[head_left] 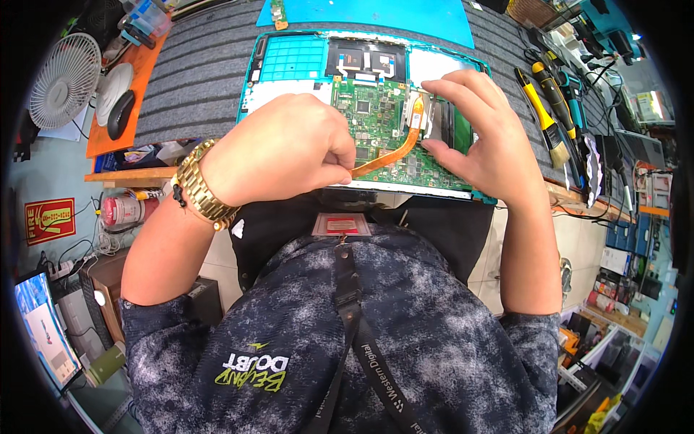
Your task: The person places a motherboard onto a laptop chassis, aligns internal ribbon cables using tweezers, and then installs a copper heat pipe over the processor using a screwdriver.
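On the bench, a grey ribbed mat (195, 79), with a blue panel (383, 16) at its far side; at the near edge, an opened teal laptop base (296, 56) with a green circuit board (372, 108) inside. Off to the left, a white fan (65, 79) and a black mouse (121, 114); to the right, a yellow-and-black brush (538, 108) beside a similarly coloured screwdriver (554, 92). In the way of the board's left part, the left hand (289, 148), thumb and fingertips pinched together on the lower left end of a copper heat pipe (394, 155). On the right, the right hand (486, 130), empty, thumb and forefinger well spread around the pipe's upper end; contact with metal there impossible to tell. Over the circuit board, the pipe: flat, shiny, orange-brown, curved upward at the right, with a pale patch near the upper end.
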A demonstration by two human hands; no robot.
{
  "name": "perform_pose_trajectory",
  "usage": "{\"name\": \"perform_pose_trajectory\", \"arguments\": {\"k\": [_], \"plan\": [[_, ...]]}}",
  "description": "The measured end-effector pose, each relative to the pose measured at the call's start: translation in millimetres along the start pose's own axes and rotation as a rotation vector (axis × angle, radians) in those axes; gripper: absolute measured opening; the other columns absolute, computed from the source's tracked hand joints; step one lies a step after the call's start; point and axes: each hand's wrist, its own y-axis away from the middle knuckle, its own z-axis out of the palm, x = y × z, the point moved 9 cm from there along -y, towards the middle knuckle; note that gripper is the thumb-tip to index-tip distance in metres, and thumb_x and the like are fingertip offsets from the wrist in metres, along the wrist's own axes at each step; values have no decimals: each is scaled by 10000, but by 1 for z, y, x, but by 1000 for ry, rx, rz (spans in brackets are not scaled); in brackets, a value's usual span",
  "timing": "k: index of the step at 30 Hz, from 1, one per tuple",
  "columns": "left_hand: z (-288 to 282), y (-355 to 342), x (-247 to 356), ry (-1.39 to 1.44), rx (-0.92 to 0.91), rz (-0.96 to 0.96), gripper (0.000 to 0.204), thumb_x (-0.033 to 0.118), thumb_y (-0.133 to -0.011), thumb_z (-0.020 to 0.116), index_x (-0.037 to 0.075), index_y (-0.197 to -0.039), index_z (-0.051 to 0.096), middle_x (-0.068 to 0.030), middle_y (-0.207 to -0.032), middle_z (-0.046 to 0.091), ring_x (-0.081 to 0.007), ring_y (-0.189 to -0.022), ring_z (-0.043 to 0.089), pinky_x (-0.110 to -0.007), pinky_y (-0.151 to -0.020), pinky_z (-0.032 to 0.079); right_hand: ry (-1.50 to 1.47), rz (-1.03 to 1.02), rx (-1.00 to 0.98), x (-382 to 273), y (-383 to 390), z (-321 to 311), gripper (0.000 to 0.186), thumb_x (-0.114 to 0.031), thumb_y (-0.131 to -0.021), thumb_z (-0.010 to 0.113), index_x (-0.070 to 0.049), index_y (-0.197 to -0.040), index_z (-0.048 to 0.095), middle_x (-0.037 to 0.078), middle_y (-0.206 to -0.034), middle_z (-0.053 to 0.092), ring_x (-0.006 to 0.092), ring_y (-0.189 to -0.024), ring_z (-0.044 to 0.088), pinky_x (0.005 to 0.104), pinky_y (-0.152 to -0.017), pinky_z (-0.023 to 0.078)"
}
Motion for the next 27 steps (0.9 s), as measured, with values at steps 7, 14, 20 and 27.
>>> {"name": "perform_pose_trajectory", "arguments": {"k": [7, 14, 20, 27], "plan": [[0, 2, 0, 25, 7, -42, 158, 140, -882, 973, 43, -959, 875, -90, -876, 799, -278, -745, 777, -405, -688, 602, 10, -8, -34, 2, -2, 4, 632, -131, -821, 959, -91, -1420, 762, 122, -1333, 725, 388, -1296, 682, 510, -1127, 543], [-1, 4, 1, 26, 35, -36, 156, 147, -887, 969, 52, -959, 868, -87, -876, 803, -286, -771, 785, -413, -703, 606, 21, -13, -62, 5, -4, 9, 621, -57, -797, 967, -63, -1389, 779, 135, -1307, 734, 394, -1268, 699, 481, -1114, 569], [1, 6, 0, 4, 38, -26, 140, 145, -891, 956, 56, -961, 873, -96, -888, 812, -326, -821, 786, -449, -741, 613, -1, 9, -96, 11, -5, 14, 560, -186, -855, 959, -70, -1377, 793, 124, -1295, 740, 384, -1244, 691, 517, -1114, 554], [0, 8, 1, 20, 78, -28, 135, 132, -885, 952, 64, -976, 879, -101, -894, 808, -339, -826, 784, -462, -741, 614, -47, 19, -105, 13, -7, 15, 553, -172, -842, 967, -60, -1358, 802, 124, -1255, 745, 385, -1196, 700, 509, -1076, 577]]}}
